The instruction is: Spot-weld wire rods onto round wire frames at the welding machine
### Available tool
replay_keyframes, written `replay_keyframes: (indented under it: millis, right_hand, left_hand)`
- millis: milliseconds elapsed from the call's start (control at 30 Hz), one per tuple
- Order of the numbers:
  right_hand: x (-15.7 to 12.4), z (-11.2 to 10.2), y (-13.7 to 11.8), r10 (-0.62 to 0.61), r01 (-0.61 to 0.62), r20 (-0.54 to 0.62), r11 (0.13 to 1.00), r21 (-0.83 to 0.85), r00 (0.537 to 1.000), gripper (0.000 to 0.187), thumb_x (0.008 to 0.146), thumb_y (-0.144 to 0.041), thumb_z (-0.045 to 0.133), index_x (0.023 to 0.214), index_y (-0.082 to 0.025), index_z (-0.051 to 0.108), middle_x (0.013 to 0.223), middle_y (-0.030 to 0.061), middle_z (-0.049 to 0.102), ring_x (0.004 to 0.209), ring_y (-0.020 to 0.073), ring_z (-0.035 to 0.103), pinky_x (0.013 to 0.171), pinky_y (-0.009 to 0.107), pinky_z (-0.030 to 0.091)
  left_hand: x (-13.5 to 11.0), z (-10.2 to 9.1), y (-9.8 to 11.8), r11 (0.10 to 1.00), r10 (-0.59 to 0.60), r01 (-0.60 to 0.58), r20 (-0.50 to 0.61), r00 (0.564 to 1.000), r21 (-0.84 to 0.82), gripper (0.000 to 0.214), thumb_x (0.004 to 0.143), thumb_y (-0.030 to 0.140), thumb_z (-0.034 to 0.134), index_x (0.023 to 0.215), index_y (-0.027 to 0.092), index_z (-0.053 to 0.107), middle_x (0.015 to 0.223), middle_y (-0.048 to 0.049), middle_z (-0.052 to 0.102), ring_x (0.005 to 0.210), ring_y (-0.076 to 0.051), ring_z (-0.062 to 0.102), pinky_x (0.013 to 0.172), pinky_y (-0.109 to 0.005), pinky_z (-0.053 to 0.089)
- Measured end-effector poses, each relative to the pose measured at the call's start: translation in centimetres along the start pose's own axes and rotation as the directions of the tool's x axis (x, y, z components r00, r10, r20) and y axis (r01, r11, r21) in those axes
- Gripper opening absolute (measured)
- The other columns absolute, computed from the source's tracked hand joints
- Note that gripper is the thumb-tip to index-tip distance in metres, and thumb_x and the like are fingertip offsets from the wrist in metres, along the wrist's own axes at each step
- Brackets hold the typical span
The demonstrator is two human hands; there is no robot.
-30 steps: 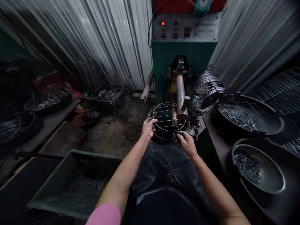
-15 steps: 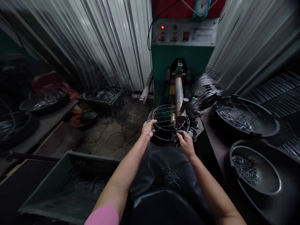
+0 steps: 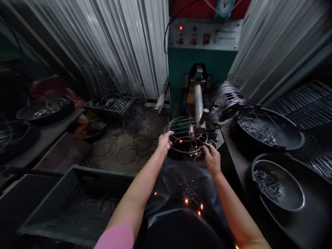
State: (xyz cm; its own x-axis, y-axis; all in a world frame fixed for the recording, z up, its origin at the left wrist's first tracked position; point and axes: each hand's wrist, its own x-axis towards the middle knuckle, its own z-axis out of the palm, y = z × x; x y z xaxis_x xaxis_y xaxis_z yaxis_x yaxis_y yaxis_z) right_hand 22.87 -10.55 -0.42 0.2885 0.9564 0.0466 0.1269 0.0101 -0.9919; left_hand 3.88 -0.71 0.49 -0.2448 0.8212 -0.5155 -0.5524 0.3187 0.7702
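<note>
Round silver wire rack point(image 3: 183, 132) sits at the tip of that grey cylindrical metal arm point(image 3: 198, 102). Left hand point(image 3: 164, 141) pinches its rim left of the arm; right hand point(image 3: 212, 158) is rightward, can't tell if gripping. Orange sparks point(image 3: 201, 206), so probably mid-weld; next needs steadiness.

"What's in the left hand's point(image 3: 165, 141) grip?"
"A round wire rack point(image 3: 187, 140), thin, silvery and open, pinched at its left rim."
"How is it built?"
"At least two rings, one inside or above the other; I can't tell which. Straight wires run side by side across it, just right of that grip, and short ones bridge the rings."
"And its pose?"
"Broad face up, spreading rightward from the left grip. Its near right edge comes up to the fingertips of the right hand point(image 3: 211, 158)."
"Touching them?"
"Too dim there to say."
</note>
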Motion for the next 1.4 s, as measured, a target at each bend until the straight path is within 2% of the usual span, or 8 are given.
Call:
replay_keyframes:
  millis: [233,433,633,767,867,967,1133,1400]
  right_hand:
    - [-4.4,-6.2,7.1,0.303,-0.302,0.008,0.952,-0.042,0.953,0.045,0.07,-0.041,0.058,0.106,-0.015,0.06,0.069,0.0036,0.065,0.053,0.0163,0.061,0.051,0.029,0.051]
    - [-8.7,-7.0,10.8,0.25,-0.243,0.003,0.942,-0.23,0.968,0.056,0.065,-0.057,0.058,0.098,-0.011,0.065,0.055,0.0015,0.061,0.048,0.0163,0.058,0.049,0.029,0.048]
    - [-8.1,-6.6,6.7,0.172,-0.168,0.03,0.98,-0.109,0.985,0.049,0.071,-0.056,0.059,0.095,-0.014,0.065,0.071,0.0057,0.067,0.06,0.0173,0.063,0.058,0.029,0.051]
    - [-4.9,-2.2,1.2,-0.018,0.014,0.087,0.999,0.043,0.996,0.038,0.077,-0.048,0.057,0.098,-0.017,0.064,0.083,0.0061,0.068,0.07,0.0164,0.064,0.07,0.031,0.052]
    - [-2.8,1.7,-0.9,-0.1,0.09,0.152,0.993,0.072,0.983,0.036,0.078,-0.047,0.056,0.096,-0.017,0.064,0.081,0.0061,0.068,0.064,0.0154,0.063,0.063,0.029,0.051]
    - [-1.7,3.7,-0.8,-0.099,0.112,0.207,0.992,-0.052,0.973,0.035,0.076,-0.046,0.056,0.091,-0.016,0.065,0.07,0.0047,0.067,0.054,0.0146,0.06,0.053,0.026,0.048]
    - [-0.9,3.1,0.0,-0.009,0.036,0.179,0.989,-0.144,0.984,0.038,0.076,-0.048,0.053,0.092,-0.015,0.064,0.056,0.0022,0.063,0.043,0.014,0.054,0.041,0.025,0.042]
    - [-0.4,2.4,-0.1,-0.004,0.008,0.128,1.0,-0.027,0.992,0.04,0.074,-0.053,0.055,0.089,-0.016,0.062,0.065,0.0037,0.064,0.052,0.015,0.059,0.043,0.024,0.044]
  left_hand:
    - [-0.3,-0.2,-0.4,0.999,0.017,-0.019,-0.024,1.0,-0.049,0.037,0.048,0.017,0.069,0.06,0.019,0.035,0.045,0.0128,0.023,0.033,-0.001,0.017,0.034,-0.017,0.009]
    - [-1.9,-1.2,-1.2,0.998,0.004,-0.007,-0.064,0.998,-0.056,0.039,0.047,0.025,0.075,0.062,0.018,0.04,0.047,0.0119,0.025,0.035,-0.001,0.02,0.035,-0.017,0.015]
    - [0.8,-3.0,1.0,0.965,-0.202,0.202,-0.017,0.979,0.168,0.04,0.055,0.048,0.072,0.071,0.018,0.052,0.059,0.0035,0.047,0.044,-0.009,0.045,0.042,-0.024,0.038]
    - [3.0,-2.6,1.8,0.957,-0.215,0.193,0.084,0.973,0.216,0.034,0.049,0.024,0.077,0.061,0.017,0.046,0.05,0.007,0.037,0.038,-0.003,0.031,0.036,-0.016,0.023]
    - [2.5,-2.7,1.1,0.973,-0.197,0.184,0.085,0.977,0.138,0.036,0.047,0.019,0.076,0.059,0.017,0.042,0.047,0.0097,0.028,0.036,-0.001,0.02,0.035,-0.015,0.011]
    - [0.7,-3.2,0.2,0.995,-0.09,0.088,0.056,0.994,0.048,0.036,0.046,0.021,0.074,0.06,0.018,0.04,0.048,0.0104,0.028,0.037,0.0,0.019,0.035,-0.015,0.01]
    - [-1.6,-2.6,-0.6,0.996,0.094,-0.094,0.054,0.994,0.009,0.044,0.042,0.027,0.075,0.068,0.019,0.039,0.052,0.0111,0.03,0.038,0.0,0.022,0.036,-0.015,0.013]
    - [-1.8,-1.0,-0.9,0.996,0.084,-0.085,0.026,0.996,0.029,0.053,0.04,0.03,0.078,0.075,0.02,0.04,0.055,0.0111,0.033,0.038,-0.001,0.026,0.037,-0.016,0.014]
